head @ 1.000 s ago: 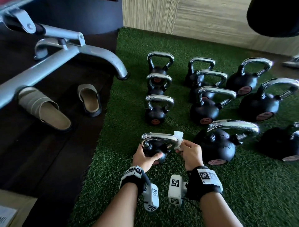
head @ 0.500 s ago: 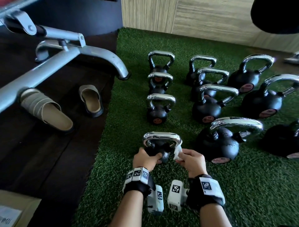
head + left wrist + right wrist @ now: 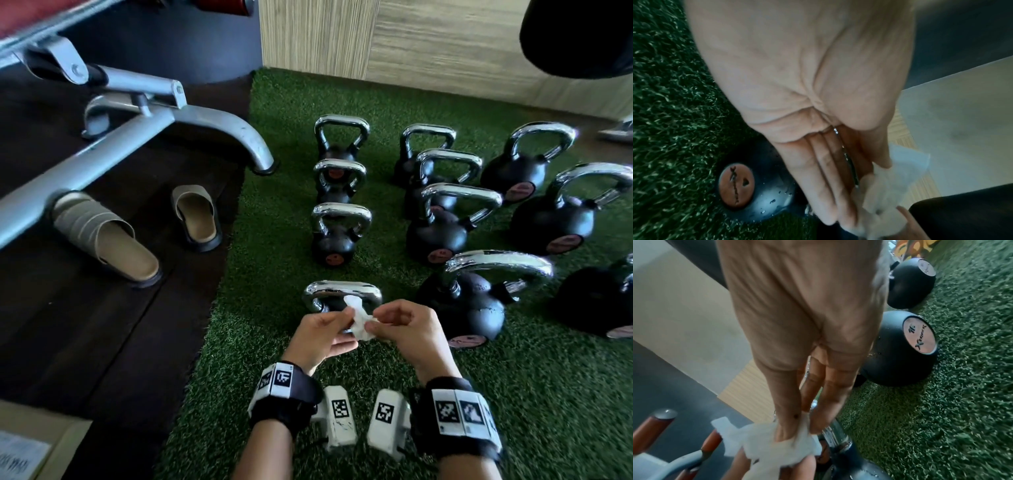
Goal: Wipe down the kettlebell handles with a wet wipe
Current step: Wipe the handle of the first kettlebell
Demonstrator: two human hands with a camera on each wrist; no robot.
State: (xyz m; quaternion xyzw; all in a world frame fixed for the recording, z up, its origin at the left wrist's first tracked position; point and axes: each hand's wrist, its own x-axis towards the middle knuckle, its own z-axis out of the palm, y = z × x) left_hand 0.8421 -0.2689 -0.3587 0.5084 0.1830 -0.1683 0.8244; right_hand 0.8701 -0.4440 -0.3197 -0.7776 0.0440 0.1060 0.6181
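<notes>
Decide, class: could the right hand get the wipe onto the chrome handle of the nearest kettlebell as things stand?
Probably yes. The right hand pinches the wet wipe together with the left hand, just in front of the nearest kettlebell's handle, with nothing between them.

"16" on kettlebell base disc point(image 3: 920, 337)

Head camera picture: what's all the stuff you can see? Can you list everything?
Black kettlebells with chrome handles: eleven, black and silver, three columns on the turf.
Green artificial turf: one, green, right part of the floor.
Beige slide sandals: two, beige, on the dark floor left of the turf.
Grey metal bench frame: one, silver-grey, upper left.
Wooden wall panel: one, light brown, behind the turf.
White wet wipe: one, white, between the hands.
Left hand: one, pinches the wipe.
Right hand: one, pinches the wipe.
</notes>
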